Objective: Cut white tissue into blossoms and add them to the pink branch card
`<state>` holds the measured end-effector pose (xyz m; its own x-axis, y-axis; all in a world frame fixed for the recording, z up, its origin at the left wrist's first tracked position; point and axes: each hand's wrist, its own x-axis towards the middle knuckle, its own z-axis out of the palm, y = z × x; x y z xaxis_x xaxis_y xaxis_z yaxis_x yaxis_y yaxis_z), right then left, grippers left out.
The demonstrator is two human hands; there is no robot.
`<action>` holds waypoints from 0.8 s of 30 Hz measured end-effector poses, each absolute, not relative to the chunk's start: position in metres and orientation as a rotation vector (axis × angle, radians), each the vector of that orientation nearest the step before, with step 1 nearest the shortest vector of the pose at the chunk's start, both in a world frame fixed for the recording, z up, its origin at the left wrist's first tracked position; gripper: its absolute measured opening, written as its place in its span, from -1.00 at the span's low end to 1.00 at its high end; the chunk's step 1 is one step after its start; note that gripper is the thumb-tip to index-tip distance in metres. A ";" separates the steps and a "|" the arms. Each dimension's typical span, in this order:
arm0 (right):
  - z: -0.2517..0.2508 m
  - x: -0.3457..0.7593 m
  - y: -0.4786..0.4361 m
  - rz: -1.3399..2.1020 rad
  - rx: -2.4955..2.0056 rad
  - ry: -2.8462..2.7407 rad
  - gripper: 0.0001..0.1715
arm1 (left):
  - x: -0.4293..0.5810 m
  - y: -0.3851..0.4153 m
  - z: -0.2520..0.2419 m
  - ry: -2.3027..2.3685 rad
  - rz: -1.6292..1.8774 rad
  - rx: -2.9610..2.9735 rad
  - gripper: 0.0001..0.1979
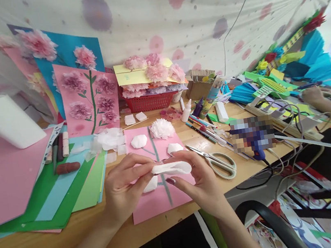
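Both my hands hold a folded stack of white tissue paper (172, 168) above a pink card (157, 175) lying at the table's front edge. My left hand (125, 190) pinches the left end of the stack with fingers closed. My right hand (196, 177) grips the right end from below and behind. The pink card carries a painted grey-green stem, a fluffed white tissue flower (162, 128) at its top and flat white tissue pieces (138, 141) beside the stem.
Scissors (219, 161) lie just right of the card, with pens and a glue bottle (186, 111) behind. Stacked green, blue and pink paper sheets (58, 194) cover the left. A red basket (149, 101) of tissue flowers stands at the back. Another person's hand (313, 95) works at far right.
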<state>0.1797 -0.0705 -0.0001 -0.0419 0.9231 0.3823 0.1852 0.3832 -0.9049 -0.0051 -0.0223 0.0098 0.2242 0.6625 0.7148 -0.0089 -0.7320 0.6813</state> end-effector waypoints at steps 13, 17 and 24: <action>-0.003 0.181 -0.068 0.733 -0.939 -1.492 -0.61 | -0.007 -0.024 0.012 0.484 1.479 2.056 -0.61; -0.004 0.179 -0.067 0.727 -0.935 -1.483 -0.64 | -0.007 -0.024 0.011 0.492 1.487 2.007 -0.67; -0.001 0.202 -0.066 0.561 -1.164 -1.596 -0.72 | -0.004 -0.025 0.004 0.748 1.450 1.626 -0.85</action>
